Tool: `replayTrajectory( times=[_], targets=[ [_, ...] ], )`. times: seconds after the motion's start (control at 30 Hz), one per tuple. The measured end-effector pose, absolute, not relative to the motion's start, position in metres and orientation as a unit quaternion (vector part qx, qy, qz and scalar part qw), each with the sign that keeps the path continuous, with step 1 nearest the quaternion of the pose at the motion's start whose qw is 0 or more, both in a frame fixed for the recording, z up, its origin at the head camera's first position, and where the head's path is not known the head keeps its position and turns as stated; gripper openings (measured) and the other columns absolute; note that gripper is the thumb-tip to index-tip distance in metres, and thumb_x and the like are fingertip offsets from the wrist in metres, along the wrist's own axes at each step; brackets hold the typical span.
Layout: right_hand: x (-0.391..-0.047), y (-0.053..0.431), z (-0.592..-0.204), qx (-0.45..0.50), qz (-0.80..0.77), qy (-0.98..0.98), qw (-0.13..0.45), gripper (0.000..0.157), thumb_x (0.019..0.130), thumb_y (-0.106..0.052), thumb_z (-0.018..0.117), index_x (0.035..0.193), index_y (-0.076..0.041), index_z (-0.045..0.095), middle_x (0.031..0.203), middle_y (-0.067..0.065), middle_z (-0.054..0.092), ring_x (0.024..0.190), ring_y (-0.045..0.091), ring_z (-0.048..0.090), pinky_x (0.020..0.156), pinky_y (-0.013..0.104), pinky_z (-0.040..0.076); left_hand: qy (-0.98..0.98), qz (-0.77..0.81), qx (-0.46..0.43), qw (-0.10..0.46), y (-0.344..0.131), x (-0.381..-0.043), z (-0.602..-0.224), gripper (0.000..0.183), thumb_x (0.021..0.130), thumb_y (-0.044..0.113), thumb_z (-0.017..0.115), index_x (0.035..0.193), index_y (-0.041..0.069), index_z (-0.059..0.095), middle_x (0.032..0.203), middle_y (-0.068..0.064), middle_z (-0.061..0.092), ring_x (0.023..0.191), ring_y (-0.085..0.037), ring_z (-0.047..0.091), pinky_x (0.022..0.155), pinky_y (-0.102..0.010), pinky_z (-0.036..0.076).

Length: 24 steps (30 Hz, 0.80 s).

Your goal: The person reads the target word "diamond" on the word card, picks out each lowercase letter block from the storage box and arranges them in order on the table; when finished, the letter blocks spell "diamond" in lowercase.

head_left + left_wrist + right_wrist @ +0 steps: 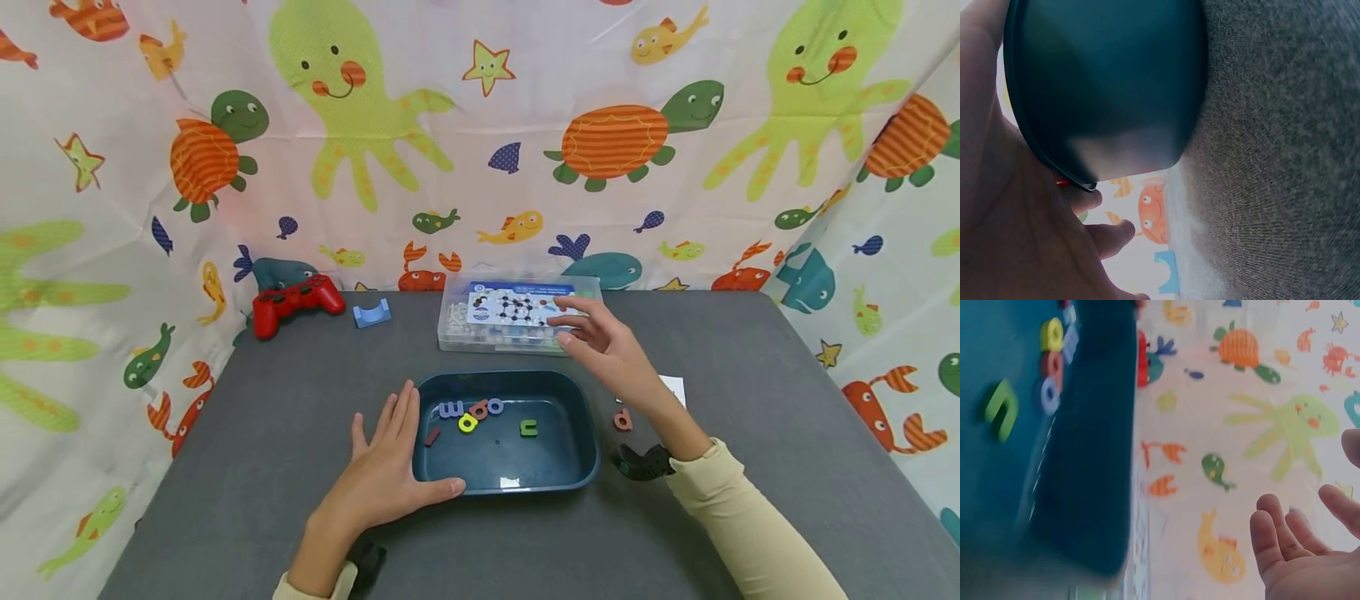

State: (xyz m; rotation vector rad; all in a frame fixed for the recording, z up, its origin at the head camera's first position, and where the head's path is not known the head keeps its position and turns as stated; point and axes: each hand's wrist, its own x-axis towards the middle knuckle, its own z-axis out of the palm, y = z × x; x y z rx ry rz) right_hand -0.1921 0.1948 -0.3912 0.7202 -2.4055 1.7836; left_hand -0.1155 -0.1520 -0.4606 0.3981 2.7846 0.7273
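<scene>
Straight-fingered, the left hand (388, 468) is touching the plastic tray's (551, 458) left edge; the right hand (611, 354), relaxed and empty, is hovering near the tray's far-right corner.

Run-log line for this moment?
left hand: touching tray rim | right hand: raised, empty | letters: in tray | lone letter: right of tray

Red controller (297, 302) on the counter (772, 375), back left, blue block (372, 315) just beside it! Behind them hangs a sea-creature curtain (495, 133).
</scene>
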Motion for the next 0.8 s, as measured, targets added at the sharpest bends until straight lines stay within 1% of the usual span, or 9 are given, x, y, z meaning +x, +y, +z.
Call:
replayTrajectory(
  times=[0.13,0.27,0.37,0.5,0.57,0.67,0.73,0.8],
  targets=[
    [-0.197,0.171,-0.388,0.266,0.594,-0.760,0.015,0.052,0.108,-0.009,0.062,0.158,-0.007,0.046,0.160,0.011,0.044,0.142,0.034,0.054,0.108,0.027,0.049,0.952,0.248,0.132,0.119,-0.152,-0.115,-0.461,0.139,0.078,0.084,0.074,0.173,0.010,0.006,0.179,-0.005,-0.005,0.164,-0.040,0.001,0.116,-0.080,-0.011],
    [-0.202,0.148,-0.386,0.286,0.600,-0.747,0.001,0.052,0.109,-0.012,0.062,0.158,-0.007,0.046,0.159,0.009,0.046,0.142,0.032,0.054,0.109,0.032,0.050,0.954,0.245,0.130,0.117,-0.152,-0.115,-0.462,0.139,0.077,0.084,0.074,0.173,0.010,0.006,0.179,-0.005,-0.005,0.163,-0.041,0.001,0.116,-0.080,-0.011],
    [-0.206,0.132,-0.387,0.300,0.606,-0.736,-0.014,0.051,0.109,-0.010,0.062,0.157,-0.007,0.046,0.158,0.009,0.047,0.142,0.031,0.054,0.109,0.036,0.051,0.954,0.244,0.130,0.115,-0.152,-0.115,-0.462,0.139,0.077,0.084,0.074,0.173,0.010,0.006,0.179,-0.006,-0.004,0.163,-0.041,0.001,0.116,-0.080,-0.010],
    [-0.207,0.114,-0.391,0.320,0.611,-0.723,-0.037,0.051,0.108,-0.008,0.063,0.156,-0.006,0.048,0.157,0.012,0.047,0.141,0.033,0.055,0.111,0.040,0.050,0.954,0.243,0.134,0.113,-0.152,-0.115,-0.462,0.139,0.078,0.085,0.073,0.173,0.010,0.005,0.179,-0.005,-0.004,0.163,-0.041,0.002,0.116,-0.080,-0.010],
    [-0.207,0.107,-0.393,0.336,0.606,-0.719,-0.045,0.051,0.107,-0.007,0.065,0.156,-0.003,0.049,0.156,0.017,0.047,0.140,0.038,0.054,0.113,0.044,0.048,0.953,0.245,0.136,0.114,-0.152,-0.115,-0.462,0.139,0.078,0.085,0.073,0.173,0.011,0.005,0.179,-0.005,-0.005,0.163,-0.041,0.002,0.116,-0.080,-0.010],
    [-0.207,0.097,-0.398,0.366,0.589,-0.718,-0.053,0.050,0.105,-0.008,0.067,0.152,0.002,0.053,0.152,0.023,0.050,0.137,0.043,0.055,0.114,0.052,0.046,0.953,0.246,0.138,0.115,-0.152,-0.115,-0.462,0.139,0.078,0.085,0.073,0.173,0.011,0.004,0.179,-0.004,-0.006,0.164,-0.040,0.001,0.116,-0.080,-0.010],
    [-0.209,0.091,-0.402,0.386,0.568,-0.725,-0.056,0.048,0.105,-0.008,0.068,0.149,0.004,0.055,0.148,0.024,0.054,0.134,0.042,0.058,0.113,0.055,0.047,0.952,0.247,0.138,0.115,-0.153,-0.115,-0.461,0.139,0.078,0.085,0.073,0.173,0.011,0.004,0.179,-0.004,-0.006,0.164,-0.040,0.001,0.116,-0.080,-0.011],
    [-0.210,0.086,-0.405,0.397,0.538,-0.742,-0.056,0.044,0.104,-0.011,0.069,0.145,0.002,0.060,0.141,0.019,0.059,0.128,0.036,0.063,0.110,0.055,0.050,0.953,0.246,0.139,0.113,-0.153,-0.116,-0.461,0.139,0.078,0.085,0.073,0.173,0.011,0.004,0.179,-0.004,-0.006,0.164,-0.040,0.001,0.116,-0.080,-0.011]
  ],
)
